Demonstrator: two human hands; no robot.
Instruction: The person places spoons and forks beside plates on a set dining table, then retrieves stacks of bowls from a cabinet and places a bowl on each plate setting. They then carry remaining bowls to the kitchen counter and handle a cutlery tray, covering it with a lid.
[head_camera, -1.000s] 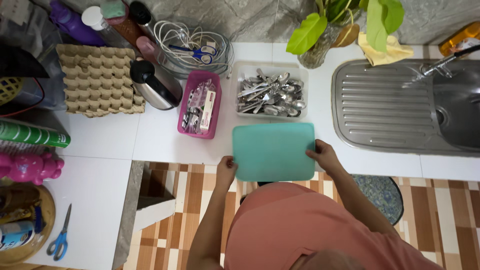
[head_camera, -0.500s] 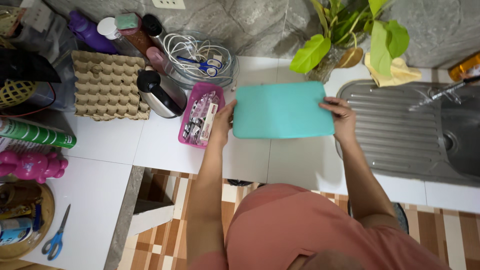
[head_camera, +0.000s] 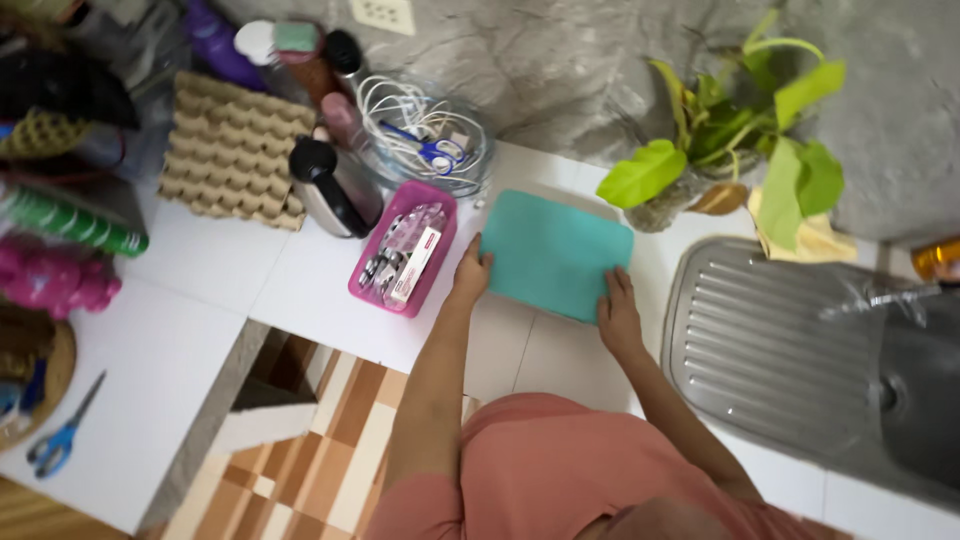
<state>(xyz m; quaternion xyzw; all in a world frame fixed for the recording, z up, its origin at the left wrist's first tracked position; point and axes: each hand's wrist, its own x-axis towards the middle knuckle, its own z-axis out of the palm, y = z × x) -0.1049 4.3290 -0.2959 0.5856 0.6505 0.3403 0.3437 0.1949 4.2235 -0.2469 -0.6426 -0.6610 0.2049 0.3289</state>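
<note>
Teal lid (head_camera: 555, 255), plain, no pattern. Left of lid: pink basket (head_camera: 405, 262), then black-and-silver flask (head_camera: 330, 188), brown-grey egg tray (head_camera: 235, 150). Behind lid: grey mottled stone wall (head_camera: 560, 70). Right of lid: green plant (head_camera: 745, 130), ribbed silver drainboard (head_camera: 765, 345). Below lid: white tiled counter (head_camera: 210, 280), brown-and-cream striped floor (head_camera: 320, 450), salmon shirt (head_camera: 560, 470).
</note>
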